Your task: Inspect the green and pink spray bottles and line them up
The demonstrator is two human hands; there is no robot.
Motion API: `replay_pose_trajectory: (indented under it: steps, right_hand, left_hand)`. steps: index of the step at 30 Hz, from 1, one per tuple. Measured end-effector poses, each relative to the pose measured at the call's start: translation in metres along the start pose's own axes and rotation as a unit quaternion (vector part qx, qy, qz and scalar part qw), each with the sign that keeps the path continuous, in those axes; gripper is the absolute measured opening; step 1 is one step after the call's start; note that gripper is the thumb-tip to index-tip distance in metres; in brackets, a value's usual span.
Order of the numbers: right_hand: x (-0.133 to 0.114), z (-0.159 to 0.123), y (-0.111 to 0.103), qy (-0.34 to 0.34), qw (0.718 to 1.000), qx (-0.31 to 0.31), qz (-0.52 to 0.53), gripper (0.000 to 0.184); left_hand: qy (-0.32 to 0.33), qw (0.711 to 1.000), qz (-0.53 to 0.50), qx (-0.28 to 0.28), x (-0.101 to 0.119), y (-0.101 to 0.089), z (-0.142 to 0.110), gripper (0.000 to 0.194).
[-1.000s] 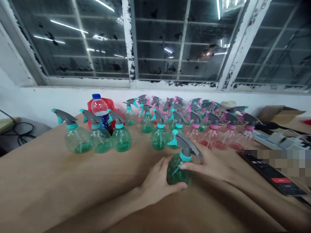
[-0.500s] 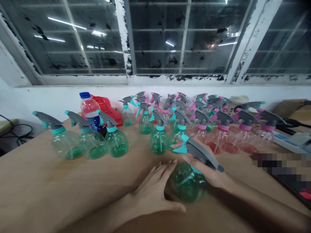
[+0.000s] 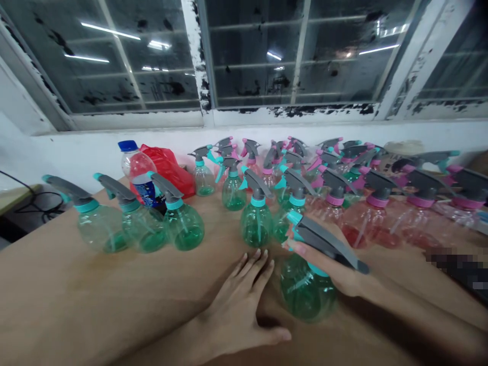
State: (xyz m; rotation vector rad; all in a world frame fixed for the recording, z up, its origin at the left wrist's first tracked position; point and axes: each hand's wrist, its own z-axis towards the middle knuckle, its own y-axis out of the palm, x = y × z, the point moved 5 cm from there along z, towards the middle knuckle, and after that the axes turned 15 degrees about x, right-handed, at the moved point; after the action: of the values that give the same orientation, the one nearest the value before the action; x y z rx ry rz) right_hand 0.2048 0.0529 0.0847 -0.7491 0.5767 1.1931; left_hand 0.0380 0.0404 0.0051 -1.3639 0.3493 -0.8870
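My right hand (image 3: pixel 335 259) is wrapped round the neck of a green spray bottle (image 3: pixel 305 292), its fingers at the turquoise trigger. This bottle has a grey spray head and a turquoise collar, and it leans slightly. Beside it on the left, my left hand (image 3: pixel 244 305) lies with fingers spread over the table, apart from the bottle. Just beyond my fingertips stands another green spray bottle (image 3: pixel 256 226) holding some green liquid. To the left, three more green spray bottles, one of them the nearest green bottle (image 3: pixel 185 229), stand in a row.
Pink-collared spray bottles (image 3: pixel 366 223) fill the right side, with several more behind along the wall. A blue-capped drink bottle (image 3: pixel 141 168) and a red plastic bag (image 3: pixel 168 165) stand at the back left. A dark phone (image 3: pixel 463 274), partly pixelated, lies at the right on the wooden table (image 3: pixel 95 305).
My left hand has let go of the green spray bottle and spread flat. My right hand has shifted up to its neck and trigger. The view has moved closer.
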Motion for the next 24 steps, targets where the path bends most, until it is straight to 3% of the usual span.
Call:
replay_pose_trajectory:
  steps: [5, 12, 24]
  right_hand:
    - [-0.0033, -0.0004, 0.0004, 0.026, 0.999, -0.029, 0.010, 0.016]
    - [-0.0031, -0.0019, -0.0015, 0.044, 0.998, -0.019, 0.033, 0.022]
    - [-0.0080, -0.0009, -0.0010, 0.014, 0.999, -0.015, 0.039, 0.026]
  left_hand:
    - [0.024, 0.999, 0.018, 0.014, -0.0010, 0.0003, 0.0001, 0.096]
    - [0.051, 0.998, 0.034, 0.032, 0.0006, -0.0026, 0.0007, 0.077]
    - [0.060, 0.997, 0.039, 0.028, 0.0023, -0.0031, 0.0001, 0.074]
